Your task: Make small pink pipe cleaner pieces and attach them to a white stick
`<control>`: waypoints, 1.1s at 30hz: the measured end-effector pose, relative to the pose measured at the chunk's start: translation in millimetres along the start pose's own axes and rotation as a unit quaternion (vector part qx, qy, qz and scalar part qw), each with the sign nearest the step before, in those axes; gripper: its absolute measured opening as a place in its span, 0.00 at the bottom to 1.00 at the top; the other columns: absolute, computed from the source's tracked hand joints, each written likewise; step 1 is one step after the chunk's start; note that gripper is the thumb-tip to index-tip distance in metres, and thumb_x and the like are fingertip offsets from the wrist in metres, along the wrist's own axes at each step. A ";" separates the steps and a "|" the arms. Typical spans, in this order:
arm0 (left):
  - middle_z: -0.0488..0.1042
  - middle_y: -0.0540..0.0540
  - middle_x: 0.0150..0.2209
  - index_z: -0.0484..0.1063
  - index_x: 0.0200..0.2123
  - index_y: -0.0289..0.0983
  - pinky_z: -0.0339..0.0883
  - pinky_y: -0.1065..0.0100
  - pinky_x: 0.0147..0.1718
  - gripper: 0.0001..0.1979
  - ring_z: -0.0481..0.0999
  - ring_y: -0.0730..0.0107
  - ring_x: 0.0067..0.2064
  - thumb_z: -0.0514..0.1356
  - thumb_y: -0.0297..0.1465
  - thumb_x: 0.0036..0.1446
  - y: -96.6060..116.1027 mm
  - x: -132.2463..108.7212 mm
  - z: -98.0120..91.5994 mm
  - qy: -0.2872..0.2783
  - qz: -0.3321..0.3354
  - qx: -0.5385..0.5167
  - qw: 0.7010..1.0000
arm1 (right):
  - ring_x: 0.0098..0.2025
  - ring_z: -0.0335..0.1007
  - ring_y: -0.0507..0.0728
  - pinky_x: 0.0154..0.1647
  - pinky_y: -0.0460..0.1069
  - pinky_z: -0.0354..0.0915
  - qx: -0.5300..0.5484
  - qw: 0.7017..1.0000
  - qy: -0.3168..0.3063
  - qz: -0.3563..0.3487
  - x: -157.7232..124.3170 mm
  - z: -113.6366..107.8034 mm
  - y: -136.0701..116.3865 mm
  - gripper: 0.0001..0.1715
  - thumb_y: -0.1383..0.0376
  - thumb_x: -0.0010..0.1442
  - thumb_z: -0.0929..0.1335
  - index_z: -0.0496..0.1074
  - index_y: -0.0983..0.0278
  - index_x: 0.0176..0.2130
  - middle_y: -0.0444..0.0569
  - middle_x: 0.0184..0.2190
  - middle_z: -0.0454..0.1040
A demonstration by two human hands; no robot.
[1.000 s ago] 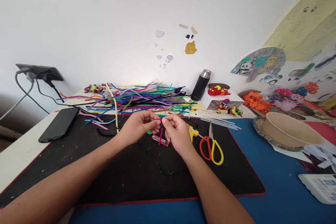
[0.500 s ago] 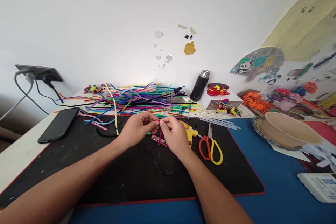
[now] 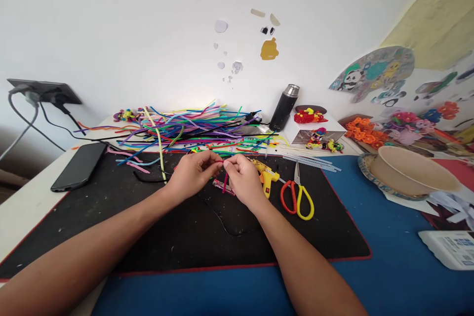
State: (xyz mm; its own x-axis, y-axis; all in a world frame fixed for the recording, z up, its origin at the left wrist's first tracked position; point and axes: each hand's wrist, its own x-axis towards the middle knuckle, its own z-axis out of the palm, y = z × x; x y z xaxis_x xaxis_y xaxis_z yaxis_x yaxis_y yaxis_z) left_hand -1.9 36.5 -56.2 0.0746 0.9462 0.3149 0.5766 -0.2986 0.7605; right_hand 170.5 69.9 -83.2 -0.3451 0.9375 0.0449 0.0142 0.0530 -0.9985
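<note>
My left hand (image 3: 192, 174) and my right hand (image 3: 242, 180) meet over the black mat (image 3: 111, 217), fingertips pinched together on a short pink pipe cleaner (image 3: 224, 181) whose end hangs down between them. Just under the hands lies a small clear lighter (image 3: 222, 187). A yellow glue gun (image 3: 267, 176) lies right beside my right hand. Behind the hands spreads a pile of coloured pipe cleaners (image 3: 185, 128).
Red and yellow scissors (image 3: 296, 197) lie right of the glue gun. A black phone (image 3: 79, 166) rests at the mat's left edge, a dark flask (image 3: 284, 107) at the back. A paper bowl (image 3: 411, 175) and pipe-cleaner crafts (image 3: 365, 136) stand to the right.
Both hands have drawn slightly closer together while still pinching the pink pipe cleaner. The camera has tilted down a little, so everything sits higher in view.
</note>
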 end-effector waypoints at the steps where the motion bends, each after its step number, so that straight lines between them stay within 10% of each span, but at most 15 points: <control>1: 0.81 0.49 0.29 0.77 0.37 0.39 0.70 0.69 0.32 0.11 0.80 0.66 0.30 0.61 0.40 0.65 -1.7 0.9 0.2 -0.005 -0.005 -0.019 1.000 | 0.15 0.55 0.51 0.16 0.45 0.49 0.006 1.000 0.002 0.001 0.0 0.5 -0.8 0.14 0.52 0.62 0.71 0.70 0.59 0.35 0.37 0.16 0.65; 20: 0.82 0.43 0.40 0.79 0.37 0.41 0.73 0.61 0.48 0.07 0.81 0.60 0.44 0.62 0.35 0.67 10.3 1.4 -8.0 0.087 0.163 0.017 0.983 | 0.13 0.55 0.48 0.13 0.42 0.48 0.137 0.987 -0.082 0.035 -7.1 -4.6 -32.2 0.21 0.47 0.61 0.71 0.69 0.61 0.38 0.35 0.14 0.66; 33: 0.75 0.50 0.31 0.78 0.37 0.38 0.67 0.69 0.32 0.15 0.72 0.69 0.32 0.66 0.44 0.62 13.5 6.4 -16.8 -0.040 -0.048 -0.169 0.984 | 0.13 0.55 0.48 0.14 0.45 0.52 0.057 0.998 -0.018 -0.014 -6.7 -4.9 -33.8 0.16 0.52 0.60 0.72 0.70 0.61 0.36 0.34 0.15 0.64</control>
State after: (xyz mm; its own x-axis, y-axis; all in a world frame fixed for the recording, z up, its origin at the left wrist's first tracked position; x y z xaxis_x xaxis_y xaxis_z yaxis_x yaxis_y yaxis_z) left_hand -7.3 36.4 -34.4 0.1056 0.9746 0.1974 0.2810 -0.2197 0.9342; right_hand 177.0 63.5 -49.7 -0.3782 0.9227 0.0746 -0.1021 0.0386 -0.9940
